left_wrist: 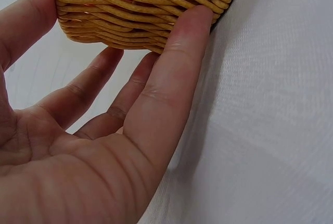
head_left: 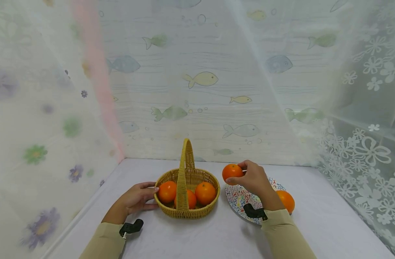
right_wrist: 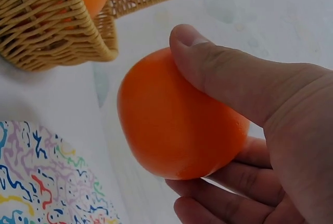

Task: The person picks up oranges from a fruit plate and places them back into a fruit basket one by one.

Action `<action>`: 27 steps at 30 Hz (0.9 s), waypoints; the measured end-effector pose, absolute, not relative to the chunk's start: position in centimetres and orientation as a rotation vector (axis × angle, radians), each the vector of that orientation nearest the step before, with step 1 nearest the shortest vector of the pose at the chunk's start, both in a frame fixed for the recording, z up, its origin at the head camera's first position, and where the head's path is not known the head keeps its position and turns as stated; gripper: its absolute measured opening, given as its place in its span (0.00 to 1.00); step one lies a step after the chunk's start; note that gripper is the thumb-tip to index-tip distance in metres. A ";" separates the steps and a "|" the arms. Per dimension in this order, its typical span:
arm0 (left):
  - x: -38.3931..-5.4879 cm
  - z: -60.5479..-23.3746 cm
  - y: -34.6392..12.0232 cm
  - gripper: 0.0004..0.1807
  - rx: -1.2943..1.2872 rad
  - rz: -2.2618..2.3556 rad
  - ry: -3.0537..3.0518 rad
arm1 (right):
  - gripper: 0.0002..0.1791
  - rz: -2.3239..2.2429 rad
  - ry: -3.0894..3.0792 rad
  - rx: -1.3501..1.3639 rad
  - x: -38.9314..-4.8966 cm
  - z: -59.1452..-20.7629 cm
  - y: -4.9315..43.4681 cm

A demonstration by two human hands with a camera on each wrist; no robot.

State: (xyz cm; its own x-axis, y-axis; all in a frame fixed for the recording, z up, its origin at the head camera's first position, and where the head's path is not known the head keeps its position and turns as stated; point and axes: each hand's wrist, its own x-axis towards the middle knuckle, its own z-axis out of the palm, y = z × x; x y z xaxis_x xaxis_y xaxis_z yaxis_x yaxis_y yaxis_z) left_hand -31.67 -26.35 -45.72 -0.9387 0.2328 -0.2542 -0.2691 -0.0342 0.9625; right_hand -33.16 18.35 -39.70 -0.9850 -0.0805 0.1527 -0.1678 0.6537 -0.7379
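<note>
In the head view my right hand (head_left: 257, 181) holds an orange (head_left: 232, 174) between thumb and fingers, raised over the far left part of a patterned plate (head_left: 241, 201). The right wrist view shows the thumb lying across the top of this orange (right_wrist: 179, 117) and fingers beneath it. My left hand (head_left: 137, 199) grips the left side of a yellow wicker basket (head_left: 197, 214) with a tall handle. Seen from the left wrist, its spread fingers and thumb bear on the woven wall (left_wrist: 130, 10). Three oranges sit inside the basket, the middle one (head_left: 191, 199) partly hidden by the handle.
Another orange (head_left: 285, 201) lies at the plate's right side, partly behind my right forearm. A white cloth (head_left: 197, 241) covers the table. Behind it hangs a fish-print curtain (head_left: 200, 108), with flowered sheer curtains on both sides.
</note>
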 end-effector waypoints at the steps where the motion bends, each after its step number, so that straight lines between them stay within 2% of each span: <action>1: -31.7 -45.7 -26.3 0.42 -0.035 2.037 1.907 | 0.44 1.249 -2.760 0.216 -33.2 -39.7 18.3; 27: -31.5 -45.7 -26.4 0.41 -0.023 2.029 1.908 | 0.40 1.275 -2.782 0.335 -31.9 -38.5 16.0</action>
State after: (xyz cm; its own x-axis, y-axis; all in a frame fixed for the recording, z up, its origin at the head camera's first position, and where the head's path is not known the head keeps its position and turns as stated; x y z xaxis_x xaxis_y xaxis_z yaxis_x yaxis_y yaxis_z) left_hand -31.52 -26.40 -45.67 -0.9369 0.2437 -0.2507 -0.2652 -0.0281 0.9638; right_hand -31.93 16.04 -38.48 -0.9744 -0.1704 0.1467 -0.2223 0.6336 -0.7410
